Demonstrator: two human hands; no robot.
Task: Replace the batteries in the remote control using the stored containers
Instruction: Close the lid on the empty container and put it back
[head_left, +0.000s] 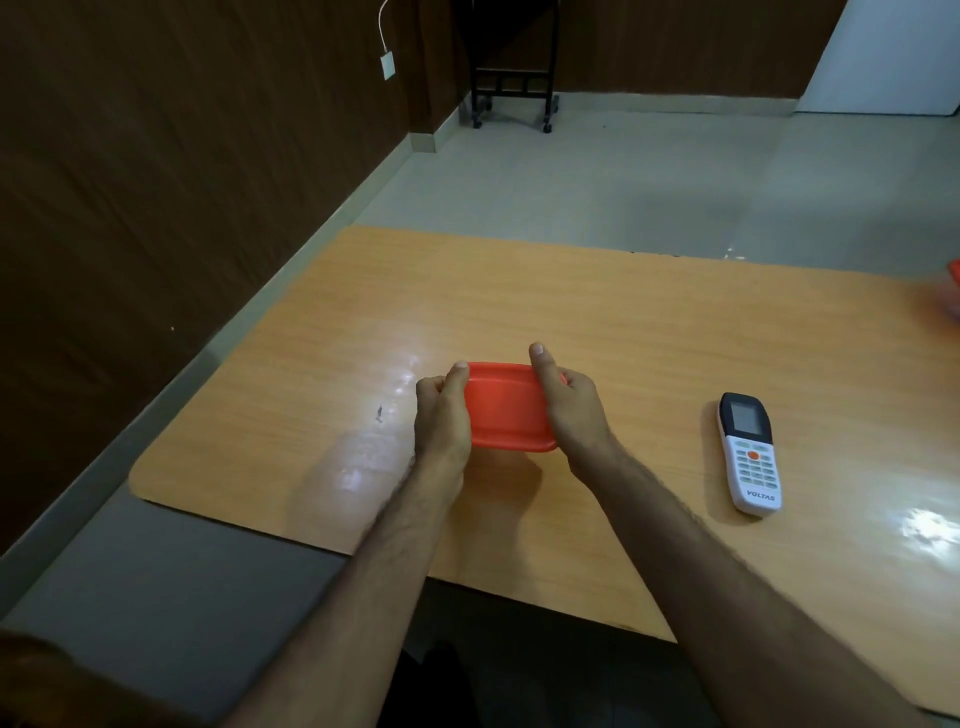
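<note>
Both hands are on the orange container (506, 408) at the centre of the tabletop (597, 312). The left hand (441, 410) grips its left end, thumb laid along the lid's edge, fingers curled round the side. The right hand (569, 402) clamps the right end, thumb pressed over the lid's far right corner, fingers wrapped underneath. The container sits squarely between the two hands, lid on, tilted a little toward the camera; whether its base touches the tabletop I cannot tell.

Out at three o'clock from the container, well apart from the hands, lies the white remote control (748, 452), face up, dark screen at its far end, orange button mid-body, VOLTAS printed at the near end.

The tabletop is glossy light wood grain, throwing back bright glare patches. Beyond it, at twelve o'clock, pale floor tiles (623, 166) run to a dark wood-panelled wall (156, 156). A black wheeled stand (511, 88) sits against that wall, and a white wall socket (387, 66) with a cable hangs at eleven o'clock.

At the right edge of the picture, around two o'clock, a second orange object (954, 280) is cut off and blurred; I cannot make out what it is. The first container's contents are hidden under the lid.
</note>
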